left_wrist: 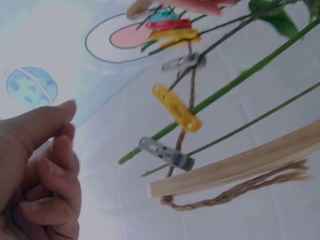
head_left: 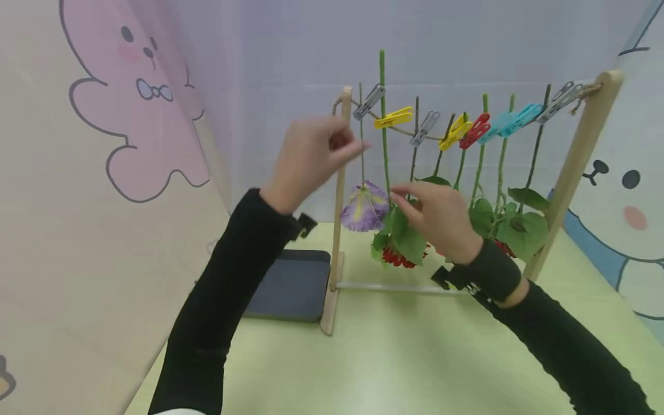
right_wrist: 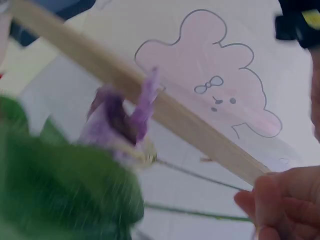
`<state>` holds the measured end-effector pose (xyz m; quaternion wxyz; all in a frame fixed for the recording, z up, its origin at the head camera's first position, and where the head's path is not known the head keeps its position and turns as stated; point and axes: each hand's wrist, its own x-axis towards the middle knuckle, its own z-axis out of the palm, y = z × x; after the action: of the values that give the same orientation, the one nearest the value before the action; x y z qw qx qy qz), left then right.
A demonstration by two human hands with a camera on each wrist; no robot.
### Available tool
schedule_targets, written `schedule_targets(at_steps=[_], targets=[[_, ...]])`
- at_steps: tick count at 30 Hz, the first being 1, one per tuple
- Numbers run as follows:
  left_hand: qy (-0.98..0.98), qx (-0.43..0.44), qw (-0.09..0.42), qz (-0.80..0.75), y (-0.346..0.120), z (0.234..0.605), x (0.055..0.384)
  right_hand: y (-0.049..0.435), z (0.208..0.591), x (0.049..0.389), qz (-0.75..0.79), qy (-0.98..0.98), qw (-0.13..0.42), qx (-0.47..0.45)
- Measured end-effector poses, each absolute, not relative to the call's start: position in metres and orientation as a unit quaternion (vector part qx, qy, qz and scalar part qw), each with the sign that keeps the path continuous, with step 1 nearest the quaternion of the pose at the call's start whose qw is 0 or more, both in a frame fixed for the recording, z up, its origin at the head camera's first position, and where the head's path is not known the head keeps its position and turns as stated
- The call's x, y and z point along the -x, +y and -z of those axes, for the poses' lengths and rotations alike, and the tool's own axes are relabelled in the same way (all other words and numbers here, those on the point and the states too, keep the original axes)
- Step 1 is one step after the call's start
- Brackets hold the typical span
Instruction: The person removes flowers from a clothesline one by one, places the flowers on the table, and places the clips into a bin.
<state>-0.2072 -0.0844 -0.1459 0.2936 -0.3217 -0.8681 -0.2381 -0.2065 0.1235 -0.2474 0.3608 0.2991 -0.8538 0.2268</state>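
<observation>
Our bench (head_left: pixel 384 351) carries a wooden rack (head_left: pixel 582 153) beyond its near stretch, presumably so that our forearms have room to move in front. Beside the rack's left foot, toward the bench's left edge, sits a dark tray (head_left: pixel 290 288); our left sleeve (head_left: pixel 215 300) hides its near left corner.

Our left hand (head_left: pixel 313 161) is raised by the left post (head_left: pixel 338 230), fingers loosely curled and grasping nothing; from the left wrist we see a gap between it and the rope (left_wrist: pixel 193 85). Our right hand (head_left: pixel 441 216) is lower, thumb and forefinger drawn close at a thick green stem (head_left: pixel 385 155). We cannot tell whether they pinch it or only cover it.

The flowers (head_left: pixel 525 230) hang heads down from the rope between the posts, likely so that their own weight keeps them straight. The purple flower (head_left: pixel 363 210) is nearest the left post; a red flower (head_left: pixel 399 257) hangs lower, half hidden by leaves (head_left: pixel 412 239).

A grey peg (head_left: pixel 370 102) clips the purple flower's thin stem to the rope, and a yellow peg (head_left: pixel 394 117) the green one. Pegs sit tighter toward the right, so fingers seem to have more room at the left, where the post bounds it.
</observation>
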Motion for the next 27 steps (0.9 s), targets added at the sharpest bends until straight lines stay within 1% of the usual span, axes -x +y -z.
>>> schedule_targets(at_steps=[2, 3, 4, 7, 9, 11, 13, 15, 19, 23, 27], targets=[[-0.869, 0.300, 0.310, 0.242, -0.074, 0.119, 0.222, 0.109, 0.239, 0.218, -0.280, -0.863, 0.319, -0.274], [-0.879, 0.284, 0.303, 0.234, -0.070, 0.108, 0.229, 0.103, 0.236, 0.223, -0.307, -0.866, 0.296, -0.261], [-0.894, 0.268, 0.284, 0.219, -0.066, 0.099, 0.236, 0.097, 0.235, 0.228, -0.332, -0.870, 0.269, -0.245], [-0.945, 0.223, 0.178, 0.160, -0.058, 0.082, 0.254, 0.082, 0.233, 0.237, -0.409, -0.869, 0.194, -0.198], [-0.960, 0.210, 0.113, 0.150, -0.054, 0.078, 0.263, 0.076, 0.234, 0.240, -0.447, -0.863, 0.160, -0.172], [-0.961, 0.205, 0.078, 0.166, -0.052, 0.076, 0.269, 0.070, 0.234, 0.245, -0.481, -0.851, 0.142, -0.153], [-0.954, 0.205, 0.070, 0.207, -0.050, 0.076, 0.274, 0.065, 0.235, 0.251, -0.509, -0.836, 0.145, -0.142], [-0.946, 0.205, 0.073, 0.240, -0.049, 0.076, 0.276, 0.062, 0.236, 0.257, -0.536, -0.819, 0.159, -0.129], [-0.936, 0.200, 0.081, 0.277, -0.048, 0.077, 0.276, 0.059, 0.238, 0.264, -0.570, -0.789, 0.202, -0.108], [-0.922, 0.188, 0.100, 0.324, -0.049, 0.079, 0.278, 0.059, 0.239, 0.265, -0.575, -0.780, 0.223, -0.103], [-0.893, 0.173, 0.127, 0.395, -0.051, 0.081, 0.279, 0.060, 0.239, 0.264, -0.562, -0.788, 0.227, -0.103]])
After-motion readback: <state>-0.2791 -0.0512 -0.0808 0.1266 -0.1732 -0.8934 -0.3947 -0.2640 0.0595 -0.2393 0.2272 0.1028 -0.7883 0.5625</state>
